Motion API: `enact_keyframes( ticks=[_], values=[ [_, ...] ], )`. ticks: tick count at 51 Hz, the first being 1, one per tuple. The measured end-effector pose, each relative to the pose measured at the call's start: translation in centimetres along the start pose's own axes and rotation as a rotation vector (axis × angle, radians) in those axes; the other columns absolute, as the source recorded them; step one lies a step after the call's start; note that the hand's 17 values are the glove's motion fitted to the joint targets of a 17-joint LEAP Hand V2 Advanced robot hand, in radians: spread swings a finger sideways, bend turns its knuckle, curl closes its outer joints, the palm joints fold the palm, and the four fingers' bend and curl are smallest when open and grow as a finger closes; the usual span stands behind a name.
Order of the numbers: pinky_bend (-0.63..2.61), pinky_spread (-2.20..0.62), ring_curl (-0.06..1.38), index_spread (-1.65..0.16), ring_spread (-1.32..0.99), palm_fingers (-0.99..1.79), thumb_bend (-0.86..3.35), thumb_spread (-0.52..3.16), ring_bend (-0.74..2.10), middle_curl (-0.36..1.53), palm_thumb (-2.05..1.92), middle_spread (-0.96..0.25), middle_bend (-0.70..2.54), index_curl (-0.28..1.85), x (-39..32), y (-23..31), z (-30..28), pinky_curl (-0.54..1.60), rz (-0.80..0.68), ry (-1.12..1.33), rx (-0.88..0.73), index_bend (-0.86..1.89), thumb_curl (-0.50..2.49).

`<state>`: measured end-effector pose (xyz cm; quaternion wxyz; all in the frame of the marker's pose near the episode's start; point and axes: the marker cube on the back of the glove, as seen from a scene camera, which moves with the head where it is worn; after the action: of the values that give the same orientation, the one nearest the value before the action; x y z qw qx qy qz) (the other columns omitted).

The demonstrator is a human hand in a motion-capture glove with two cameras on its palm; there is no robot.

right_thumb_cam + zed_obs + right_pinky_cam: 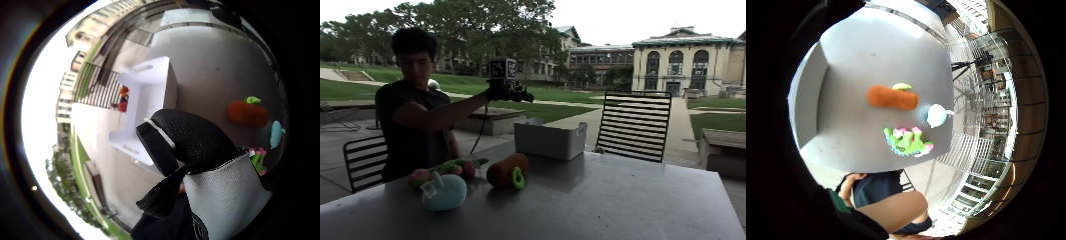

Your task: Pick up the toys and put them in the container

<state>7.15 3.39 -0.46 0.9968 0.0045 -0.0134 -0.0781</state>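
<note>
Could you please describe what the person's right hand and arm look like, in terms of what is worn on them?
The right hand wears a black glove. In the thumb side palm view the glove shows textured black fabric, a grey panel toward the wrist and a thin white edge across one black strap. The person wears a dark short-sleeved shirt, so the forearm is uncovered.

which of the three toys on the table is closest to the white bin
The orange carrot toy with green leaves. It lies nearest the white bin; the blue round toy and the green-and-pink toy lie farther away.
</note>
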Motion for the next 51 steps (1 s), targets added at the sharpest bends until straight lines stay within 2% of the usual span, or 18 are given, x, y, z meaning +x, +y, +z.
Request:
enact_keyframes(
  ticks=[3,14,24,38,47,51],
  values=[
    [0.53,-0.02,0.12,-0.17,-0.14,0.08,-0.04,1.16,0.24,0.22,-0.05,-0.07,0.26,0.21,3.1,1.0,0.9,0.24,0.106,0.05,-0.002,0.15,0.12],
    [0.45,0.01,0.16,-0.22,-0.14,0.06,-0.05,1.18,0.29,0.28,-0.06,-0.08,0.34,0.25,10.3,7.7,5.5,0.24,0.191,0.035,-0.058,0.18,0.14],
    [0.4,0.02,0.18,-0.25,-0.12,0.03,-0.05,1.18,0.27,0.32,-0.07,-0.09,0.36,0.29,13.2,13.1,10.4,0.25,0.282,-0.032,-0.056,0.19,0.15],
    [0.35,0.04,0.2,-0.27,-0.1,0.02,-0.05,1.17,0.25,0.35,-0.06,-0.09,0.38,0.34,17.2,17.7,18.2,0.27,0.363,-0.097,-0.169,0.19,0.17],
    [0.31,0.06,0.2,-0.28,-0.09,0.15,0.01,1.22,0.25,0.39,0.05,-0.11,0.51,0.35,18.1,19.9,22.1,0.27,0.4,-0.117,-0.237,0.16,0.2],
    [0.43,0.07,0.22,-0.28,-0.1,0.27,0.08,1.28,0.3,0.42,0.17,-0.12,0.59,0.32,18.6,20.1,23.4,0.3,0.403,-0.133,-0.261,0.09,0.24]
  ],
)
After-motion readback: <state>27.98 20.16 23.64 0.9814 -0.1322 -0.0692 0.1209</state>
